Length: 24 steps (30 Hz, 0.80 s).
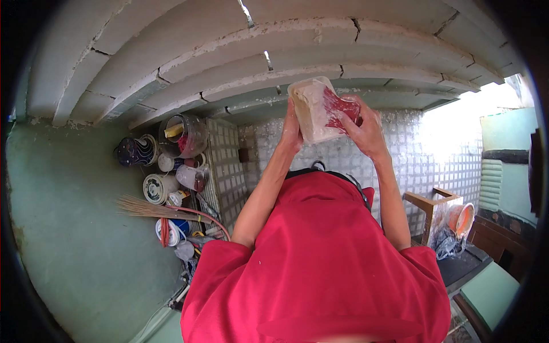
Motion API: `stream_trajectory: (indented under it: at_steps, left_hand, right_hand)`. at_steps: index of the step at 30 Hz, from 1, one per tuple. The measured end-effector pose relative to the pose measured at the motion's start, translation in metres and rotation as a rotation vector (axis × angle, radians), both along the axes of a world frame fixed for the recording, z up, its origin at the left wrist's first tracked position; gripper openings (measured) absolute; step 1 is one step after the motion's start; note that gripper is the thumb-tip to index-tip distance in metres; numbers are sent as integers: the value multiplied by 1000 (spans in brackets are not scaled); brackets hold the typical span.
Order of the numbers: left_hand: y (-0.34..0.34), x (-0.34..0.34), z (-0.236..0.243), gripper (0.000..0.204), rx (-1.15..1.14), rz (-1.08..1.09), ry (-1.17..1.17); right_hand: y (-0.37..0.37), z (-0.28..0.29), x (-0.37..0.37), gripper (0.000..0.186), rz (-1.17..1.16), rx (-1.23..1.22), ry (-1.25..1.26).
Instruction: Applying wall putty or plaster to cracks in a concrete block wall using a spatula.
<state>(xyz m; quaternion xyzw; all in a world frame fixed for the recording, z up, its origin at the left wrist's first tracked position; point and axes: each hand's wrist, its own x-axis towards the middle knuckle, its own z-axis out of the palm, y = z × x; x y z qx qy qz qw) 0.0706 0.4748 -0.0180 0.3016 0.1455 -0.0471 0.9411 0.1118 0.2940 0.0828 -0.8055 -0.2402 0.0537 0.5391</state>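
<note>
My left hand (292, 130) holds a whitish rectangular plastic tub (322, 138) by its near left side. White paste (309, 97) coats the inside of the tub. A red plastic scraper (338, 108), smeared with the same paste, sits in my right hand (368, 130). Its blade is over the tub, reaching into the paste, with my thumb and fingers closed around its right end. Both arms are stretched out in front of my red shirt (343, 251).
Pale stepped ledges (229, 68) with cracks and gaps curve across the top. At left, buckets and tubs (160, 188) crowd beside a twig broom (154, 210) along a green wall (74, 211). A wooden stool (427, 208) and an orange-lined bucket (461, 220) stand at right.
</note>
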Motion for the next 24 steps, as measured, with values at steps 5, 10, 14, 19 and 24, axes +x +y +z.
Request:
stream_trajectory:
  at_steps: [5, 10, 14, 19, 24]
  left_hand:
    - [10, 24, -26, 74, -1, 48, -40]
    - [7, 42, -19, 73, 21, 93, -27]
    - [8, 54, -22, 73, 20, 95, -43]
    - [12, 66, -36, 73, 72, 106, -42]
    - [-1, 81, -39, 68, 111, 191, -8]
  right_hand:
    - [10, -12, 9, 27, 6, -14, -196]
    - [15, -36, 21, 21, -117, 114, -326]
    - [11, -48, 29, 21, -138, 128, -391]
    - [11, -55, 33, 25, -159, 98, -423]
    - [14, -80, 55, 29, -227, 308, 69]
